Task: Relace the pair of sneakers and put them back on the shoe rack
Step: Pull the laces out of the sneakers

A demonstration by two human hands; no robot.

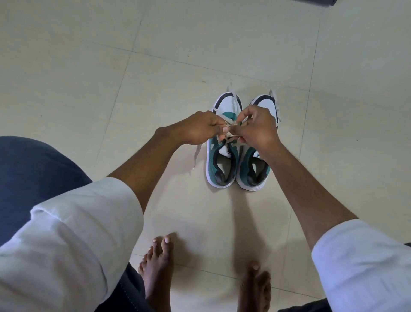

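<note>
Two green, white and black sneakers stand side by side on the tiled floor, toes pointing away from me: the left sneaker (222,164) and the right sneaker (253,176). Over the left sneaker's tongue, my left hand (200,128) and my right hand (259,128) meet, each pinching part of its pale grey lace (231,131). One loose end of the lace (196,154) trails onto the floor at the left; another runs across the toe. The right sneaker's lace (277,107) lies loose along its outer side. My hands hide the left sneaker's eyelets.
Cream floor tiles (155,78) surround the sneakers. My two bare feet (158,265) stand just in front of the heels. A dark object edge (320,1) shows at the top. No shoe rack is in view.
</note>
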